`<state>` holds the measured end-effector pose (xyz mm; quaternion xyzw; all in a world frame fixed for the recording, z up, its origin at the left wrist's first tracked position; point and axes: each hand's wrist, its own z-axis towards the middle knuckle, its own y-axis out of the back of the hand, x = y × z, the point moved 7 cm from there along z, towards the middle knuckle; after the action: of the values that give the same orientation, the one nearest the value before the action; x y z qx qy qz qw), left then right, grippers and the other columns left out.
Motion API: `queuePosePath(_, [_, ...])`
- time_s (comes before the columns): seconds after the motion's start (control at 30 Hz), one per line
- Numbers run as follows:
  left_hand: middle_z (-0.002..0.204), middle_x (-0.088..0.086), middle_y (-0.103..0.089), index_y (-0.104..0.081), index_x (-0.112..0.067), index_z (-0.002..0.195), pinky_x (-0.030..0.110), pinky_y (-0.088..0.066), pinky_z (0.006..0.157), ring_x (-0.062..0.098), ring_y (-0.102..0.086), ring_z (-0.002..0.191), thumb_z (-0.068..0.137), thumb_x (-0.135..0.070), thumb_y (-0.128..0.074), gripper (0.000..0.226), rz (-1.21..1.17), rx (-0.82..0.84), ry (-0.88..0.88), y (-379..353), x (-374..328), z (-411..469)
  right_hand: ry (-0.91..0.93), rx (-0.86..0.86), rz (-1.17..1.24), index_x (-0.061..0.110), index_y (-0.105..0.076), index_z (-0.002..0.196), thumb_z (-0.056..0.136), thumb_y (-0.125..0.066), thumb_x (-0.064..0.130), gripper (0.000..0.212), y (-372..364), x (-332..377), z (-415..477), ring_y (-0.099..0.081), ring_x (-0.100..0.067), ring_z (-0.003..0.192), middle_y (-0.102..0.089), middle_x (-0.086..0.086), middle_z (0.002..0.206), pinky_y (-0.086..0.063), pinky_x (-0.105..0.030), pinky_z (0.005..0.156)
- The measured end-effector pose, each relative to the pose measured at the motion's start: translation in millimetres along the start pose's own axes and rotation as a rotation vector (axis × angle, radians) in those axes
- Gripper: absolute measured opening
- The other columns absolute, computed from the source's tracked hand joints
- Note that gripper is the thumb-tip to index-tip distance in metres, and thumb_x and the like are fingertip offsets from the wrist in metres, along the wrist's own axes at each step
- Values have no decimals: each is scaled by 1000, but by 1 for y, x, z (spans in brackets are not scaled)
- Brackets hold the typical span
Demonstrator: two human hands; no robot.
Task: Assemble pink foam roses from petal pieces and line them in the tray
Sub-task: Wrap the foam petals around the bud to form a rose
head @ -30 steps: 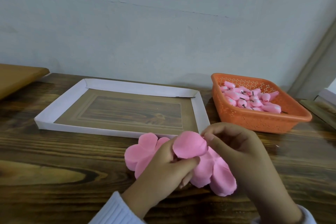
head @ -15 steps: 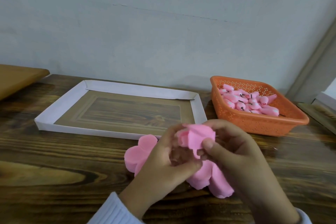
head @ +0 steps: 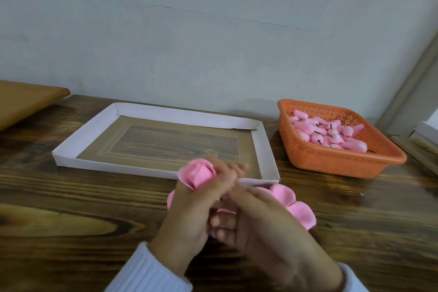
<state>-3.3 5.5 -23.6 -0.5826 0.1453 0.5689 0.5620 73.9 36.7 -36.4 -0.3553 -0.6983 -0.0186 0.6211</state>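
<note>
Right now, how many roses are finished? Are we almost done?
Just starting. Nothing is lined up in the tray yet. One rose looks wrapped; the left hand holds it, with the right hand at its base. Loose petals lie on the table, and the basket holds many buds, so most roses remain.

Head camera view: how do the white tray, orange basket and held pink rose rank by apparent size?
1. white tray
2. orange basket
3. pink rose, smallest even though nearest the camera
</note>
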Motion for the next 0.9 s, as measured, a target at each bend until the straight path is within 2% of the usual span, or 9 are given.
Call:
queuePosePath(0.07, [66, -4, -65, -63, -20, 53, 32, -54, 61, 12, -69, 68, 69, -30, -76, 23, -228, -141, 22, 12, -3, 7, 132, -168, -434, 14, -67, 104, 89, -65, 19, 16, 17, 21, 5, -63, -7, 60, -72, -5, 85, -47, -17, 53])
queuePosePath(0.13, [59, -5, -56, -60, -21, 51, 29, -48, 68, 10, -62, 59, 69, -30, -72, 23, -420, -378, 14, 37, -3, 10, 296, -416, -912, 23, -62, 113, 92, -61, 19, 21, 34, 48, 9, -64, -2, 70, -68, 6, 90, -49, -13, 60])
queuePosePath(0.17, [58, -5, -53, -58, -21, 54, 28, -45, 69, 10, -59, 57, 69, -29, -71, 21, -505, -471, 12, 48, -2, 11, 340, -473, -1113, 26, -60, 114, 93, -59, 21, 21, 36, 56, 12, -63, -1, 75, -65, 11, 92, -50, -13, 64])
queuePosePath(0.23, [59, -6, -50, -56, -21, 63, 26, -43, 69, 10, -53, 59, 75, -31, -69, 21, -620, -573, 29, 63, 2, 11, 301, -471, -1401, 29, -62, 113, 94, -56, 26, 21, 34, 53, 23, -61, -5, 85, -65, 10, 97, -53, -24, 75])
queuePosePath(0.3, [60, -6, -49, -56, -21, 70, 24, -43, 69, 9, -50, 61, 84, -33, -65, 20, -643, -639, 52, 73, 6, 10, 236, -435, -1584, 27, -65, 111, 93, -52, 28, 22, 30, 39, 34, -61, -14, 94, -67, 5, 102, -53, -33, 82])
queuePosePath(0.37, [60, -6, -48, -58, -22, 75, 23, -42, 68, 9, -50, 61, 88, -36, -62, 20, -641, -683, 61, 78, 10, 10, 227, -434, -1691, 24, -65, 109, 92, -47, 29, 25, 26, 27, 42, -58, -20, 99, -67, 1, 105, -49, -34, 86])
queuePosePath(0.47, [61, -6, -50, -54, -21, 69, 23, -43, 69, 10, -53, 65, 88, -36, -62, 25, -662, -694, 77, 79, 14, 11, 192, -494, -1773, 21, -61, 112, 93, -43, 37, 31, 26, 17, 48, -54, -23, 108, -64, -2, 113, -40, -33, 89])
queuePosePath(0.63, [65, -6, -58, -56, -21, 68, 24, -44, 69, 9, -60, 73, 86, -33, -67, 23, -657, -727, 118, 79, 18, 11, 112, -526, -1829, 19, -60, 108, 93, -39, 45, 36, 26, 11, 55, -52, -26, 109, -63, -3, 112, -28, -38, 83])
queuePosePath(0.9, [60, -6, -56, -54, -20, 65, 25, -43, 67, 10, -58, 68, 86, -31, -66, 27, -628, -738, 146, 78, 24, 11, 207, -529, -1878, 24, -57, 108, 93, -42, 33, 22, 17, 15, 52, -51, -23, 110, -62, 2, 113, -31, -38, 91])
